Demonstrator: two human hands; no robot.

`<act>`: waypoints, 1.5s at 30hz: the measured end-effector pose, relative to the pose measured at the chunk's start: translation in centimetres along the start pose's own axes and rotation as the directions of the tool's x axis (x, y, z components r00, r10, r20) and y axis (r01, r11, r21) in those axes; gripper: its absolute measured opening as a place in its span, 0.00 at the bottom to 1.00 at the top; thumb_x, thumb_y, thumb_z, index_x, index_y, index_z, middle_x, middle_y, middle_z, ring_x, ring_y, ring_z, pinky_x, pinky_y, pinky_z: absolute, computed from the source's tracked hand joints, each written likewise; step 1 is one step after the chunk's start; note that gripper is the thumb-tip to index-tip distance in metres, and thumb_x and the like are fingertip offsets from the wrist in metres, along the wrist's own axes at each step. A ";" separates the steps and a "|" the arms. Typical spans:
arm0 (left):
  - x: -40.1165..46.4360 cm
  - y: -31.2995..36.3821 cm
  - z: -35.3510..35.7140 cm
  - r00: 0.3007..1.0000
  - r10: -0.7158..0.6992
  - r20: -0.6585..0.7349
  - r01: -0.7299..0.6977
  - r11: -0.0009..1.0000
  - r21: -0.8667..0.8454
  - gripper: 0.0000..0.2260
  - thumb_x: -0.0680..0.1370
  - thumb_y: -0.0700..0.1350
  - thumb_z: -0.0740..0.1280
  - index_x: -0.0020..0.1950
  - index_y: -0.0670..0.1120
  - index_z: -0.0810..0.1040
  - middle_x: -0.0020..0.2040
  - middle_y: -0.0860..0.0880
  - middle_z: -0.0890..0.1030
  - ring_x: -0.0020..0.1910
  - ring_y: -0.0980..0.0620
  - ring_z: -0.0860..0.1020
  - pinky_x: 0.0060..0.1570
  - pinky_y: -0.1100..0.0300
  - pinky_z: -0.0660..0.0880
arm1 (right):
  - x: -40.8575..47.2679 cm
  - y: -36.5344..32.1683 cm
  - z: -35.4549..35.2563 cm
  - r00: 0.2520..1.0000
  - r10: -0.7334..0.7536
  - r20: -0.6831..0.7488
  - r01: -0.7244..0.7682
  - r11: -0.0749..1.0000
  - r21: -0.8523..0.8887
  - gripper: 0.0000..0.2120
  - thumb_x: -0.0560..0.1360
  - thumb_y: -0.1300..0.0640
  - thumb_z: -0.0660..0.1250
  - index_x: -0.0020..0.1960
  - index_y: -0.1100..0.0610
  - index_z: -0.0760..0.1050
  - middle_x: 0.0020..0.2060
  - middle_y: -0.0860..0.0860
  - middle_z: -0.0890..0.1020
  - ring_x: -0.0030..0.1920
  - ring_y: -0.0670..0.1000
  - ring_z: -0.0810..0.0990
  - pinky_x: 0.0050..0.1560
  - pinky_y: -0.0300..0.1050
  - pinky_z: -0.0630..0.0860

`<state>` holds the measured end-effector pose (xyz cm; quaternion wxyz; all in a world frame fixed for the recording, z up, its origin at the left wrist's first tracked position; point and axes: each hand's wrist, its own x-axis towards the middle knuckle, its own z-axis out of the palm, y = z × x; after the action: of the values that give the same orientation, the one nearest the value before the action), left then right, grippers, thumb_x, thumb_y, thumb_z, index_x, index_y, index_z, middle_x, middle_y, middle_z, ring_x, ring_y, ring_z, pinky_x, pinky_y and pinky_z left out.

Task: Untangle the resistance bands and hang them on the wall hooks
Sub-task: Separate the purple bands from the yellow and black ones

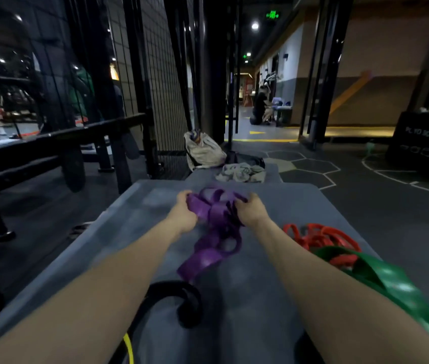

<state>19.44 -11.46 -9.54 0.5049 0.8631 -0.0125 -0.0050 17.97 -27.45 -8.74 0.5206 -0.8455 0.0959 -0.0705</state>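
Left hand and right hand each grip the tangled purple band mid-mat; red band near its right edge

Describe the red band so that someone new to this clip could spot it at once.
Start at the big grey mat in front of the person and look to its right side, beyond the right forearm. The red band lies there in a loose tangle, part under the wide green band. Neither hand touches it; both grip the purple band.
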 end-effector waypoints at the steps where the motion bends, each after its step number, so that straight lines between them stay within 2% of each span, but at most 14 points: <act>1: 0.4 -1.5 -0.5 0.999 -0.031 -0.007 0.032 0.967 0.254 0.25 0.75 0.37 0.63 0.70 0.47 0.62 0.63 0.41 0.70 0.60 0.42 0.71 0.55 0.57 0.71 | -0.1 1.1 0.8 1.000 0.019 0.022 -0.019 0.999 -0.029 0.26 0.79 0.52 0.59 0.70 0.67 0.59 0.65 0.64 0.71 0.65 0.62 0.70 0.64 0.50 0.67; 3: 0.3 -3.6 -1.7 0.997 -0.072 0.007 0.053 0.800 0.597 0.23 0.76 0.41 0.61 0.71 0.46 0.62 0.71 0.41 0.62 0.68 0.41 0.64 0.64 0.58 0.65 | -0.3 2.7 2.0 0.999 0.040 0.031 -0.037 0.996 -0.081 0.30 0.78 0.45 0.59 0.70 0.65 0.58 0.68 0.65 0.66 0.67 0.64 0.67 0.68 0.52 0.64; 4: 0.0 -4.0 -2.1 0.996 -0.083 0.014 0.058 0.790 0.610 0.23 0.77 0.42 0.62 0.72 0.45 0.62 0.72 0.42 0.61 0.68 0.42 0.64 0.64 0.59 0.65 | -0.6 2.9 2.4 0.998 0.050 0.028 -0.046 0.990 -0.131 0.31 0.78 0.43 0.58 0.71 0.64 0.57 0.69 0.65 0.64 0.68 0.65 0.65 0.69 0.53 0.62; 8: -2.3 -3.6 -3.1 1.000 -0.017 0.013 0.012 0.951 0.308 0.19 0.78 0.47 0.64 0.67 0.42 0.70 0.66 0.43 0.72 0.59 0.48 0.73 0.54 0.62 0.67 | -1.5 2.3 2.8 0.992 0.125 -0.027 -0.128 0.953 -0.274 0.32 0.78 0.39 0.54 0.75 0.56 0.56 0.73 0.64 0.55 0.73 0.67 0.54 0.73 0.56 0.53; 10: -3.9 -3.2 -3.0 0.990 0.012 0.137 -0.044 0.972 0.229 0.20 0.76 0.51 0.67 0.64 0.43 0.72 0.60 0.46 0.75 0.55 0.51 0.73 0.53 0.63 0.67 | -2.1 2.0 2.8 0.988 0.132 -0.077 -0.150 0.935 -0.322 0.32 0.77 0.37 0.52 0.75 0.55 0.56 0.74 0.62 0.52 0.74 0.65 0.51 0.73 0.57 0.53; 13: -5.5 -3.5 -2.2 0.934 -0.054 0.353 -0.038 0.968 0.249 0.25 0.70 0.50 0.73 0.63 0.44 0.71 0.56 0.46 0.74 0.53 0.51 0.74 0.58 0.61 0.71 | -3.1 2.5 2.8 0.979 0.060 -0.195 -0.123 0.936 -0.329 0.27 0.79 0.42 0.53 0.72 0.57 0.62 0.72 0.61 0.58 0.71 0.64 0.56 0.70 0.57 0.58; 16: -5.6 -3.6 -1.8 0.931 -0.073 0.359 -0.028 0.963 0.268 0.26 0.66 0.53 0.76 0.59 0.46 0.70 0.54 0.46 0.74 0.51 0.51 0.74 0.60 0.56 0.73 | -3.7 3.6 2.7 0.974 -0.014 -0.224 -0.061 0.944 -0.324 0.22 0.80 0.46 0.52 0.65 0.59 0.69 0.67 0.63 0.67 0.68 0.64 0.61 0.67 0.54 0.60; 19: -5.8 -3.2 -2.1 0.906 -0.223 0.359 0.075 0.921 0.382 0.25 0.67 0.63 0.70 0.53 0.45 0.73 0.44 0.49 0.75 0.42 0.51 0.74 0.42 0.60 0.75 | -3.9 5.2 2.5 0.977 -0.022 -0.212 -0.048 0.947 -0.319 0.21 0.80 0.45 0.52 0.64 0.58 0.71 0.65 0.62 0.71 0.67 0.63 0.63 0.65 0.52 0.60; 22: -6.1 -3.2 -1.9 0.906 -0.328 0.268 0.181 0.872 0.454 0.19 0.75 0.59 0.64 0.40 0.43 0.72 0.34 0.48 0.72 0.30 0.52 0.69 0.29 0.64 0.68 | -4.0 6.1 2.4 0.978 0.000 -0.210 -0.067 0.948 -0.310 0.21 0.80 0.46 0.52 0.63 0.58 0.72 0.64 0.62 0.72 0.67 0.63 0.63 0.66 0.51 0.59; 29: -6.3 -2.4 -1.2 0.888 -0.353 0.295 0.211 0.882 0.421 0.13 0.72 0.47 0.72 0.37 0.41 0.72 0.25 0.49 0.73 0.23 0.54 0.70 0.26 0.68 0.68 | -4.2 6.3 2.8 0.972 -0.048 -0.229 -0.017 0.962 -0.272 0.19 0.80 0.48 0.54 0.62 0.59 0.73 0.62 0.63 0.73 0.66 0.62 0.65 0.65 0.49 0.58; 34: -4.4 -2.0 -1.0 0.999 -0.033 0.011 0.020 0.787 0.617 0.13 0.69 0.40 0.73 0.53 0.41 0.80 0.49 0.43 0.79 0.50 0.45 0.77 0.49 0.54 0.75 | -5.3 5.8 2.1 0.952 -0.099 -0.288 0.031 0.972 -0.232 0.16 0.80 0.55 0.54 0.65 0.60 0.71 0.64 0.62 0.69 0.65 0.62 0.64 0.65 0.49 0.60; 37: -3.5 -2.0 -2.1 0.941 0.255 -0.223 -0.028 0.716 0.698 0.11 0.73 0.41 0.70 0.54 0.44 0.77 0.58 0.43 0.71 0.61 0.43 0.69 0.54 0.49 0.71 | -5.5 5.7 1.5 0.933 -0.193 -0.303 0.117 0.961 -0.252 0.20 0.78 0.63 0.54 0.69 0.55 0.68 0.66 0.58 0.67 0.65 0.61 0.64 0.65 0.50 0.63; 41: -2.8 -5.3 -2.1 0.996 0.045 -0.077 0.033 0.611 0.791 0.15 0.76 0.46 0.65 0.61 0.44 0.72 0.64 0.43 0.67 0.62 0.41 0.70 0.59 0.49 0.70 | -5.7 6.5 1.2 0.962 -0.245 -0.124 0.174 0.893 -0.415 0.25 0.76 0.65 0.53 0.71 0.51 0.66 0.69 0.55 0.66 0.64 0.62 0.65 0.67 0.49 0.63; 45: -4.0 -6.1 -2.5 1.000 0.011 0.021 -0.023 0.722 0.691 0.18 0.77 0.44 0.63 0.67 0.46 0.69 0.68 0.44 0.65 0.64 0.41 0.71 0.65 0.48 0.69 | -6.5 6.0 0.6 0.968 -0.221 -0.123 0.157 0.908 -0.388 0.26 0.75 0.66 0.54 0.71 0.52 0.67 0.69 0.56 0.67 0.66 0.61 0.67 0.69 0.50 0.65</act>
<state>15.58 -6.14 -13.64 0.1471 0.9888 -0.0254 -0.0021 11.27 -28.05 -14.44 0.3301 -0.9259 0.0677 -0.1705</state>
